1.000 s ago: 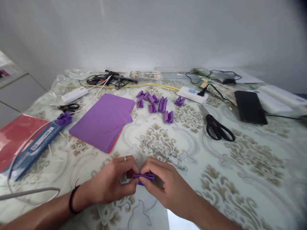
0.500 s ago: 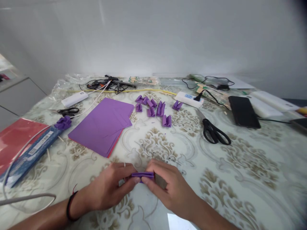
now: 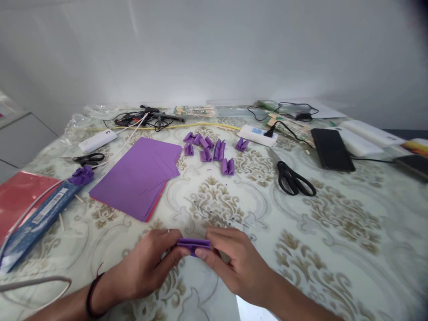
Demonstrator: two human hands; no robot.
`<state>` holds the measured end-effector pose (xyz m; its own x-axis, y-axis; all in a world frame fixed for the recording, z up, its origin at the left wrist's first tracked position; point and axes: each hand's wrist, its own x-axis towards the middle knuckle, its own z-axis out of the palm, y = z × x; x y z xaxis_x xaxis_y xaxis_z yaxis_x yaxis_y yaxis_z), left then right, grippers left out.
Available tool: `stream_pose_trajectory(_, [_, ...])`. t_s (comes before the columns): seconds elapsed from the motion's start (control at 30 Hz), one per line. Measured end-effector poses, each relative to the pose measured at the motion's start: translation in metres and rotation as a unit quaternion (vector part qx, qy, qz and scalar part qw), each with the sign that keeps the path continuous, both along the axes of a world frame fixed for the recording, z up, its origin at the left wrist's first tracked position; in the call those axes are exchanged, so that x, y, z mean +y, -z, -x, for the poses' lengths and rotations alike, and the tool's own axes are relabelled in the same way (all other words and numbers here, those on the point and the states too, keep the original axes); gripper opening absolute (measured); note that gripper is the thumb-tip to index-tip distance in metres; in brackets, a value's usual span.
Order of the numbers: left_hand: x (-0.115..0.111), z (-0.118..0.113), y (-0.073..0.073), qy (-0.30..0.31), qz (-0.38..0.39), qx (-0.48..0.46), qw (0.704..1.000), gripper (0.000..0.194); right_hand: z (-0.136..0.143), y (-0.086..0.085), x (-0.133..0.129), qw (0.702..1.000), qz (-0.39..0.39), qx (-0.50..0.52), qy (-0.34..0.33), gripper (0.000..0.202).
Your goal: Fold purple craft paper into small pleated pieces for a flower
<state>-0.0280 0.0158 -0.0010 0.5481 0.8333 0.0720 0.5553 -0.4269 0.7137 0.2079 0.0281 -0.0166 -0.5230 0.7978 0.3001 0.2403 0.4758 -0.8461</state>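
Near the front edge, a small folded purple paper strip (image 3: 194,243) is pinched between both hands. My left hand (image 3: 147,263) grips its left end with thumb and fingers; a ring and a dark wristband show on that side. The right end is held by my right hand (image 3: 239,263), its thumb below the strip. Beyond my hands lie several folded purple paper pieces (image 3: 219,150), with one apart on the right (image 3: 241,144). A stack of purple sheets (image 3: 133,178), with red paper showing under its edge, lies to the left.
Black-handled scissors (image 3: 294,178) and a black phone (image 3: 332,149) lie at right. A white power strip (image 3: 257,135) is behind. Smaller scissors (image 3: 88,158), a white cable (image 3: 123,145) and a blue package (image 3: 40,223) are at left. A glue gun (image 3: 150,117) lies at the back.
The view has shifted slightly, so most table items appear a little farther left. Both hands still hold the purple strip, with the thumbs a little farther apart.
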Motion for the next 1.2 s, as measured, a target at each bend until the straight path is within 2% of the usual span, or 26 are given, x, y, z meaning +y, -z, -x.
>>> stream_pose_trajectory(0.2, [0.002,-0.002,-0.006,-0.002,0.056,-0.018,0.998,0.028,-0.001,0.003,0.001,0.999,0.026,-0.016,-0.017,0.041])
stream_pose_trajectory(0.3, [0.006,-0.003,-0.008,0.016,0.097,-0.044,0.994,0.025,0.0,0.004,0.002,0.999,0.022,-0.018,-0.02,0.042])
stream_pose_trajectory(0.4, [0.007,-0.002,-0.008,0.005,0.11,-0.062,0.992,0.024,0.001,0.003,0.003,1.0,0.013,-0.013,-0.016,0.042])
stream_pose_trajectory(0.73, [0.009,0.0,-0.005,-0.057,0.132,-0.086,0.986,0.028,0.001,0.004,0.003,0.999,0.028,-0.025,-0.013,0.04])
stream_pose_trajectory(0.97, [0.009,-0.001,0.0,-0.084,0.113,-0.095,0.986,0.019,0.001,0.004,0.002,0.999,0.045,-0.017,-0.023,0.041])
stream_pose_trajectory(1.2, [0.009,-0.001,0.001,-0.066,0.12,-0.061,0.989,0.019,0.003,0.004,0.002,0.997,0.057,-0.03,-0.044,0.038])
